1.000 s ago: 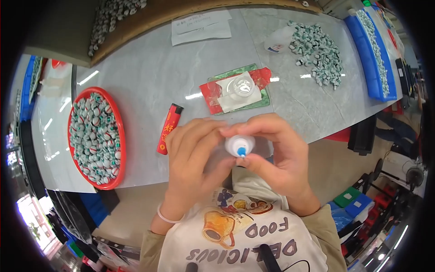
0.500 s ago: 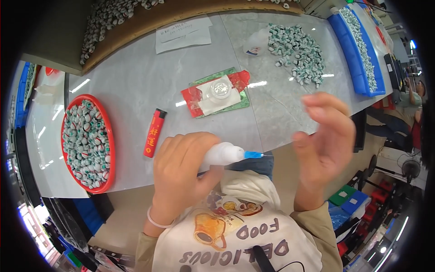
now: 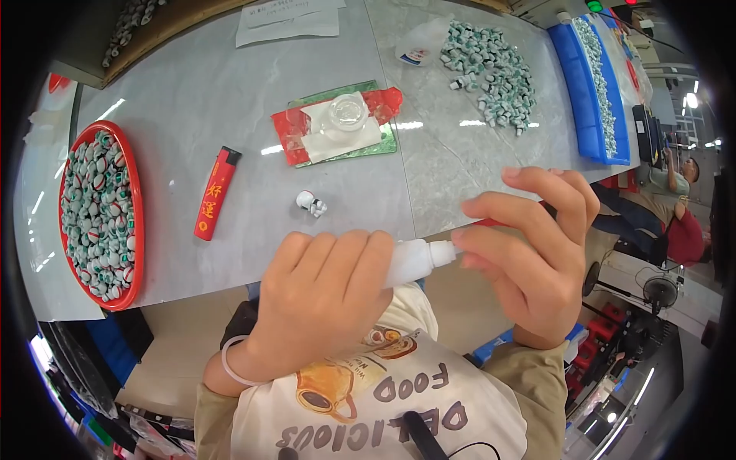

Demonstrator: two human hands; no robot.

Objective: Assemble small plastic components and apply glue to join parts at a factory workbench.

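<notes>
Clasping the white bottle (image 3: 412, 262), the left hand (image 3: 322, 295) has its grip clamped around the body, which lies tilted with its narrow end toward the right hand (image 3: 540, 253). It is held at the near edge of the counter (image 3: 169, 138), in front of the person's shirt (image 3: 337, 418). At that narrow end the right hand's thumb and forefinger come close to the tip, its other fingers curled and spread apart; whether this grip pinches the tip or only rests beside it, I cannot tell. A pale band (image 3: 236, 364) circles the left wrist.

Beyond the left hand, near its knuckles, a small white and green piece (image 3: 310, 203) lies on the counter. To the left is a red lighter (image 3: 217, 192) with a black end, and farther left a red basket (image 3: 136, 184) full of small white, green and red pieces. Past the small piece, a green plate (image 3: 389, 140) bears a red wrapper (image 3: 290, 138), white paper (image 3: 322, 143) and a clear round dish (image 3: 347, 113). At the far right, a labelled bottle (image 3: 418, 50) lies beside a loose pile (image 3: 491, 77) of green and white pieces, with a blue bin (image 3: 576, 84) of similar pieces beyond.
</notes>
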